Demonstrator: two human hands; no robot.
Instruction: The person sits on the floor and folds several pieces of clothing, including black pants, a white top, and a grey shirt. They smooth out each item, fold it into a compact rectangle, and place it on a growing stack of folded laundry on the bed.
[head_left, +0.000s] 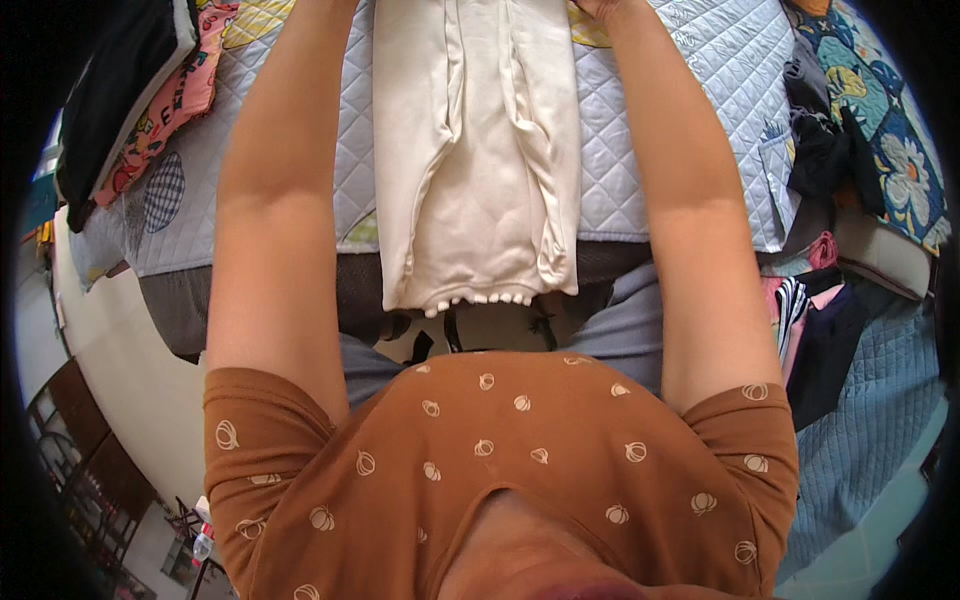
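A cream garment (480, 187) lies lengthwise before me on a pale quilted cover (607, 150); its sides are folded inward. Its near end, edged with small white bobbles, hangs slightly past the cover's edge. Both my arms reach forward, one along each side of the garment. My right hand (600, 7) shows only in part at the top rim, beside the garment's far right; its fingers are cut off by the frame. The other hand lies out of view beyond the top edge, left of the garment.
Black clothing (112, 97) and a pink printed cloth (169, 112) lie at the left. Dark garments (821, 150) and a floral quilt (900, 150) are at the right. Below them, more folded clothes (817, 345) rest on a blue quilted cover (874, 420). A plastic bottle (202, 544) stands at lower left.
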